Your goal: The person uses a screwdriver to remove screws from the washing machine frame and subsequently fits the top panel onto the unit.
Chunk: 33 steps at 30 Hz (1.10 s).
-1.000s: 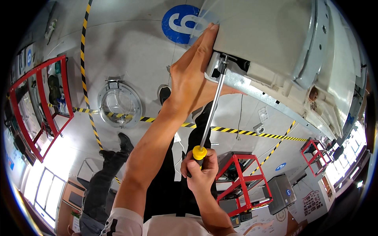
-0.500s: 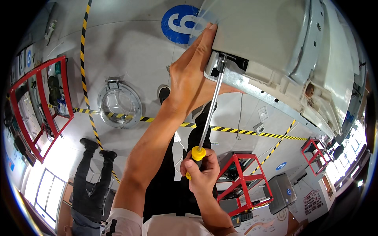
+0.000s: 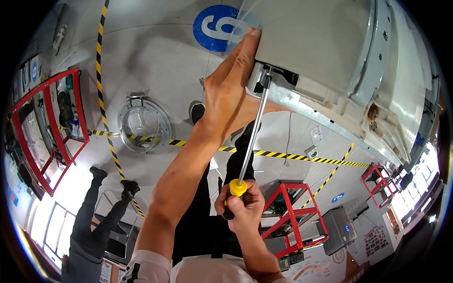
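Observation:
My right hand [image 3: 246,206] grips a screwdriver [image 3: 251,144] by its yellow and black handle. The long steel shaft slants up and away from me, its tip inside a dark recess at the corner of a pale appliance cabinet [image 3: 309,40]. What the tip meets in there is too small to make out. Against the left side of this corner lies my left hand [image 3: 230,89], fingers stretched out flat along the panel and thumb spread under the metal edge strip [image 3: 315,108]. The cabinet's lower edge shows white plastic parts and a bent metal rail [image 3: 373,52].
A round glass door with a metal ring [image 3: 144,126] lies on the floor at left. Red-framed carts stand left [image 3: 49,129], below right [image 3: 295,217] and far right [image 3: 379,185]. Black-and-yellow tape [image 3: 302,157] crosses the floor. Another person [image 3: 89,236] is at lower left.
The screwdriver's handle has turned within my right hand, its dark side now showing. My left hand stays where it was. The other person has shifted left with the legs farther apart.

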Available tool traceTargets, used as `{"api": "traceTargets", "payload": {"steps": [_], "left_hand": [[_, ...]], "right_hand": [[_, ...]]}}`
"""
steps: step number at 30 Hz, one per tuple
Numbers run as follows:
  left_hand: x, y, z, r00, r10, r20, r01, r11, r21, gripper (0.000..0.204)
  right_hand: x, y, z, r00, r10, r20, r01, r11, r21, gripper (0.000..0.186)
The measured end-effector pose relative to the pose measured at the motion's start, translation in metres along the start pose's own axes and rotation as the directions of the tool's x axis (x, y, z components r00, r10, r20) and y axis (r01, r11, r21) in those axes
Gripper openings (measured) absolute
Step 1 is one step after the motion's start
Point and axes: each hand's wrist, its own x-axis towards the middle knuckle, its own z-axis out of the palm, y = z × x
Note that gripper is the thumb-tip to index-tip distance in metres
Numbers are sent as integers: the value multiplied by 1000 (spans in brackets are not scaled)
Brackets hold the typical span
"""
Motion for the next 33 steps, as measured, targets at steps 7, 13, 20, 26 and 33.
{"api": "traceTargets", "payload": {"steps": [7, 13, 20, 26, 33], "left_hand": [[4, -2, 2, 996, 69, -54, -72, 996, -51, 107], [0, 0, 0, 996, -43, 76, 35, 993, 110, 106], [0, -3, 1, 997, -7, 72, 3, 998, 61, 105], [-2, -2, -1, 991, -43, 128, 25, 990, 142, 106], [-3, -1, 0, 989, -63, 136, 43, 988, 147, 105]], "right_hand": [[10, -3, 4, 992, 125, 22, -126, 989, 76, 45], [5, 1, 1, 999, -30, -12, 30, 997, -69, 32], [7, 0, 11, 981, 180, 72, -185, 980, 77, 51], [2, -3, 12, 997, 73, -36, -75, 995, -66, 42], [2, -3, 3, 974, 135, 179, -145, 988, 44, 51]]}}
